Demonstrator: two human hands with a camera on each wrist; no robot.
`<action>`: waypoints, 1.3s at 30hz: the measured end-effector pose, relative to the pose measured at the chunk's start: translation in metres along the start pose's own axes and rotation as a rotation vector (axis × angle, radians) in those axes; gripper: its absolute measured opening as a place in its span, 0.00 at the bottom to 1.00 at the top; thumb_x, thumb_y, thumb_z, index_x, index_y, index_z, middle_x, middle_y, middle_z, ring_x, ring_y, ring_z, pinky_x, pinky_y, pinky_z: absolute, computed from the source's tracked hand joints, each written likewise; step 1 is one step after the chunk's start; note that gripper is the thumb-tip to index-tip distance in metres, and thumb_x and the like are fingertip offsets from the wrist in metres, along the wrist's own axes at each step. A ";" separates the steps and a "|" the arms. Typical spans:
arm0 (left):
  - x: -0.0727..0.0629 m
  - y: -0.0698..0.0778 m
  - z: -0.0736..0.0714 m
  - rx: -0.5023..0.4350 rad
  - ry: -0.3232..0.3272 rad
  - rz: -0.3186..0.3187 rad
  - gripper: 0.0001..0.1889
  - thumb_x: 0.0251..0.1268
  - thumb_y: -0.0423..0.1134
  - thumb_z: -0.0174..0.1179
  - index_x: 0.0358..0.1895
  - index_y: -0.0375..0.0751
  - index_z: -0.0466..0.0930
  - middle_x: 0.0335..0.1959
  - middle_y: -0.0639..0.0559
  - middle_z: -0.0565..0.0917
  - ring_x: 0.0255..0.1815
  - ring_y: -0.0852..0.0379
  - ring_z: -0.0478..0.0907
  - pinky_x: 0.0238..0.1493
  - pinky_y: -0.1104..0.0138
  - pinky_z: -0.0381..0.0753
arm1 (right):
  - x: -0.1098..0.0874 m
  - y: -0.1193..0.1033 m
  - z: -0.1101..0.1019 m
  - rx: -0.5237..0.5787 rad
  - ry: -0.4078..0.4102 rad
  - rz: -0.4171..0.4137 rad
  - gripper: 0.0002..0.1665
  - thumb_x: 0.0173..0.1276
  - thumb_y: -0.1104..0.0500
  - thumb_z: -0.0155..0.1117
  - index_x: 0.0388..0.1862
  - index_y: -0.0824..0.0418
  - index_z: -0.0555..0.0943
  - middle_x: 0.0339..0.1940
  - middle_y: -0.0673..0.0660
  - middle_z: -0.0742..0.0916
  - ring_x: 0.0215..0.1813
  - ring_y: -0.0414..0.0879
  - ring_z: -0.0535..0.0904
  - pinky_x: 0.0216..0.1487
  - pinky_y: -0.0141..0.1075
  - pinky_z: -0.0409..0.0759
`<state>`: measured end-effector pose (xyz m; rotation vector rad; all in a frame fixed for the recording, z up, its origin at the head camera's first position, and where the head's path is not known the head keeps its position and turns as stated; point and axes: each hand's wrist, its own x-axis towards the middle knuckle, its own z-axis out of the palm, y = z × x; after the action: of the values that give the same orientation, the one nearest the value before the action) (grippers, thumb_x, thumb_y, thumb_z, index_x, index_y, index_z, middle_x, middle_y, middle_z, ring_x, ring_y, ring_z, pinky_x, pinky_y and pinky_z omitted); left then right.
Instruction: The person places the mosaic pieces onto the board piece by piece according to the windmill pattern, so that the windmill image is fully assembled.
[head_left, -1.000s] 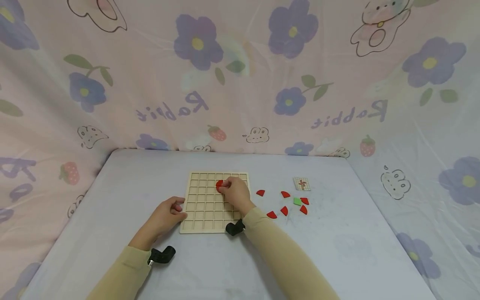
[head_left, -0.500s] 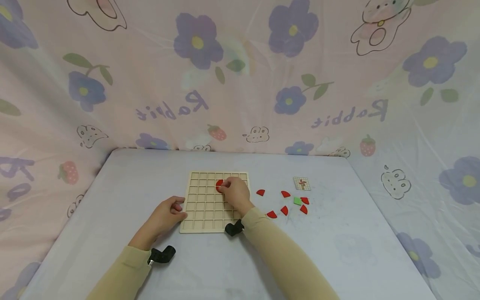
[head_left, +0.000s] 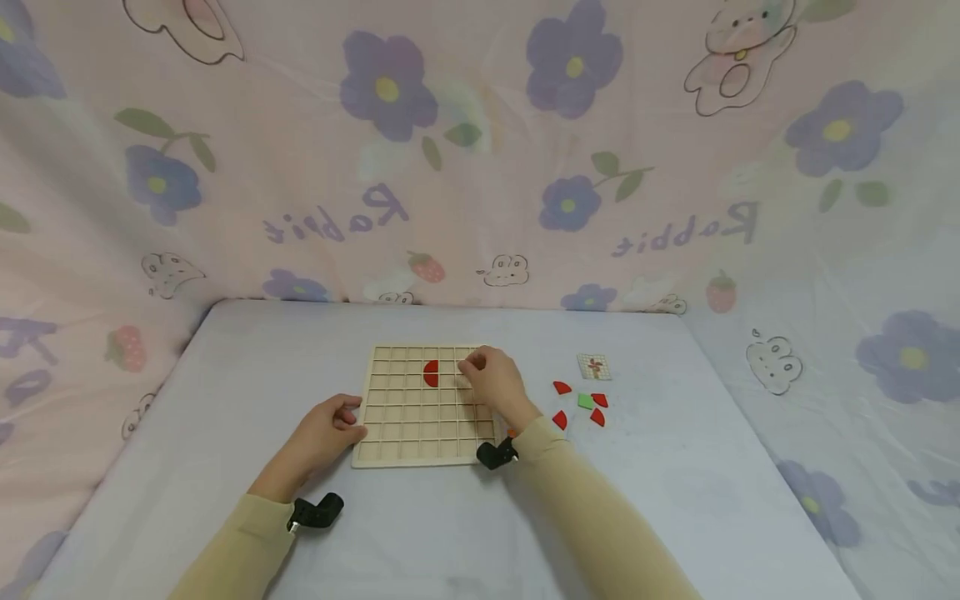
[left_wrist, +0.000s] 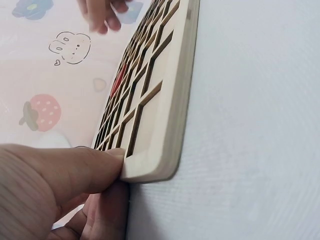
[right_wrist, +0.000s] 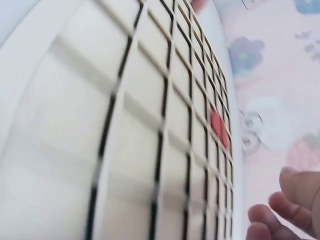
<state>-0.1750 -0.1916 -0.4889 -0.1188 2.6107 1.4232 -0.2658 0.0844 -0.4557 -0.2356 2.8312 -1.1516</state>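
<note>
A wooden grid board lies on the table. Two red quarter-circle pieces sit in neighbouring cells of it, together forming a half disc. My left hand holds the board's left edge; in the left wrist view its thumb lies against the rim near a corner. Above the board's right part is my right hand, fingers loosely curled and nothing seen between them. In the right wrist view those fingers are apart from the red pieces.
Right of the board lie several loose red quarter-circles around a green square piece. Behind them rests a small card printed with a grid pattern. A patterned curtain encloses the table's back and sides.
My right hand has come away from the red pieces on the board and moved to the right, uncovering them. My left hand stays at the board's edge. The head view has shifted slightly.
</note>
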 end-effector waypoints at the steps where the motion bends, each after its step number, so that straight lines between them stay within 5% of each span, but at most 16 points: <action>1: 0.001 -0.001 0.000 0.006 -0.001 0.002 0.27 0.60 0.33 0.65 0.63 0.34 0.69 0.41 0.45 0.73 0.38 0.52 0.71 0.37 0.63 0.71 | -0.002 0.004 -0.008 -0.002 0.003 -0.001 0.11 0.71 0.47 0.60 0.38 0.53 0.80 0.34 0.49 0.83 0.35 0.46 0.76 0.36 0.40 0.75; 9: -0.002 0.003 0.000 0.015 -0.015 0.008 0.28 0.60 0.33 0.65 0.63 0.32 0.69 0.40 0.45 0.73 0.38 0.52 0.71 0.36 0.63 0.71 | -0.022 0.043 -0.049 -0.020 0.002 0.044 0.14 0.68 0.44 0.63 0.42 0.50 0.81 0.37 0.48 0.83 0.40 0.46 0.77 0.41 0.41 0.76; 17: -0.004 0.001 0.000 -0.002 -0.016 0.001 0.27 0.60 0.33 0.65 0.63 0.33 0.69 0.41 0.45 0.73 0.38 0.52 0.72 0.37 0.63 0.72 | -0.042 0.070 -0.058 -0.021 -0.079 0.083 0.13 0.64 0.43 0.67 0.43 0.46 0.82 0.39 0.46 0.82 0.41 0.45 0.76 0.35 0.37 0.77; 39: -0.001 0.002 0.000 -0.003 -0.008 0.008 0.27 0.60 0.32 0.65 0.63 0.32 0.69 0.40 0.46 0.73 0.37 0.53 0.71 0.35 0.64 0.72 | -0.067 0.105 -0.069 0.000 -0.108 0.099 0.13 0.63 0.47 0.70 0.45 0.46 0.83 0.34 0.45 0.83 0.38 0.45 0.76 0.40 0.38 0.75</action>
<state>-0.1740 -0.1908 -0.4869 -0.1025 2.6056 1.4267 -0.2204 0.2171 -0.4792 -0.1511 2.7163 -1.0853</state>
